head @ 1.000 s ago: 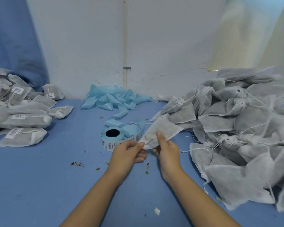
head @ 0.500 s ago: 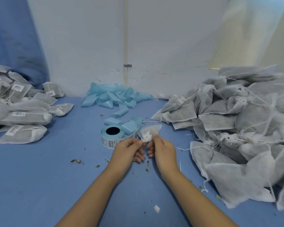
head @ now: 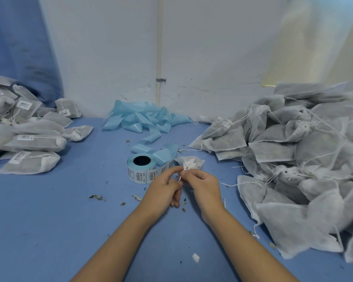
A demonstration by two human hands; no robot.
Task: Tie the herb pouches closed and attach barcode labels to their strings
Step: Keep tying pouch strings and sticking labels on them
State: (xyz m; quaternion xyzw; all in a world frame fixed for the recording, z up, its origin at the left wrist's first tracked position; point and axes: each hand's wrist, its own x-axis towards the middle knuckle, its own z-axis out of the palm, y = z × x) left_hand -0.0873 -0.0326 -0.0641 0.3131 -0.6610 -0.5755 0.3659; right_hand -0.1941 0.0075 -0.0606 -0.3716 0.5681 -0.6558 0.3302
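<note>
At a blue worktop (head: 49,210) set against a white wall, a herb pouch (head: 190,162) is held up between two bare hands, its gathered mouth turned toward the camera. The drawstring (head: 180,178) at that mouth is pinched by the left hand (head: 163,190) and the right hand (head: 202,187), fingertips drawn close together just under the bunched fabric, apparently so the cord can be pulled tight and knotted; whether a knot is already formed cannot be told. Just behind the hands stands a roll of barcode labels (head: 142,167), kept within easy reach for the tagging step, with its spent blue backing tape (head: 145,119) trailing off toward the wall. A heap of unlabelled pouches (head: 293,159) is stacked at the right, close to the working hand, while finished pouches bearing labels (head: 29,139) are laid well apart at the left, so that done and undone work are kept separate. Loose herb crumbs (head: 96,197) are scattered across the worktop.
</note>
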